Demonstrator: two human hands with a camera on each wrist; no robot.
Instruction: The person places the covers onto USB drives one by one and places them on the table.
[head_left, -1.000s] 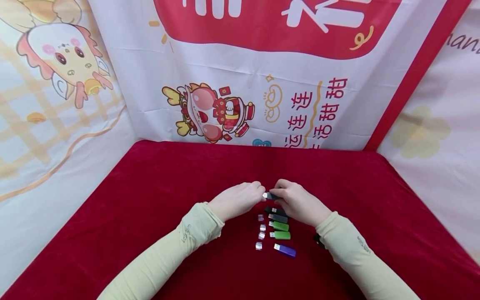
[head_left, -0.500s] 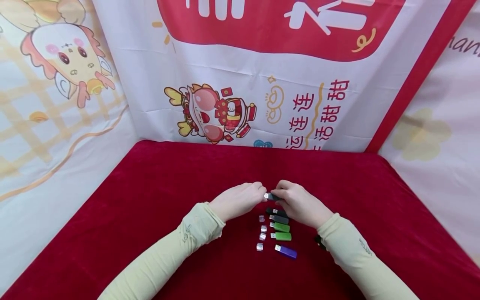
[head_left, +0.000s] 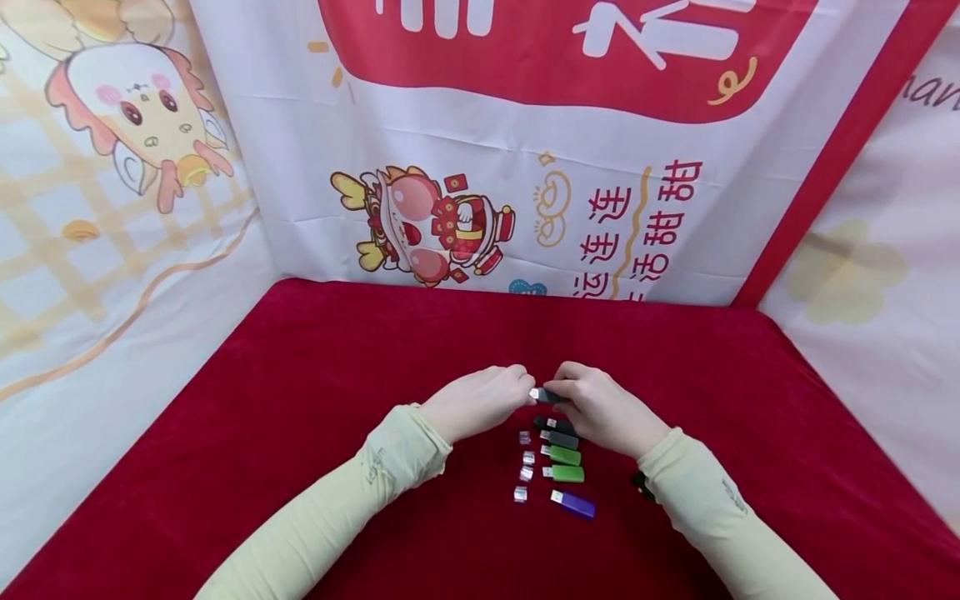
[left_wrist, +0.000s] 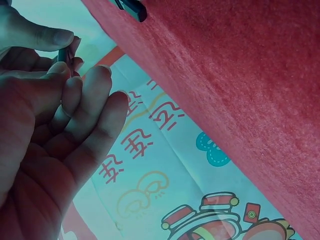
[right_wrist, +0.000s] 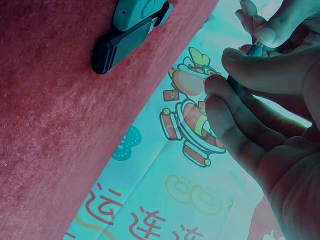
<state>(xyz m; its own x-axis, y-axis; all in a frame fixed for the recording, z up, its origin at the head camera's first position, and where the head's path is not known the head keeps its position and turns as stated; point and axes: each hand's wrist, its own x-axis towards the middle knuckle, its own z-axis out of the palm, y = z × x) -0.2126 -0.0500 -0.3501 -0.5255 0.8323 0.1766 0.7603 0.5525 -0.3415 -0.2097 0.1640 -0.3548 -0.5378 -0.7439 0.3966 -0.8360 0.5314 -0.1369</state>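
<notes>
Between my two hands is a dark grey USB flash drive (head_left: 552, 397), held above the red cloth with its metal plug toward the left. My right hand (head_left: 603, 410) grips the body between thumb and fingers. At the plug end, the left hand (head_left: 480, 402) pinches with thumb and fingertip; whether a clear cap sits there I cannot tell. In the right wrist view the left thumb (right_wrist: 267, 34) covers part of the plug. Below the hands lie a black flash drive (head_left: 561, 427), a grey one (head_left: 561, 440), two green ones (head_left: 564, 473) and a purple one (head_left: 576, 504).
Several small clear caps (head_left: 521, 494) form a column left of the flash drives. A small black object (head_left: 642, 485) shows partly beside the right sleeve. Printed cloth walls (head_left: 420, 317) rise behind and beside the red-covered table (head_left: 360, 333).
The head view shifts slightly, so the scene sits a little more to the right. Both hands keep their hold on the flash drive with almost no movement.
</notes>
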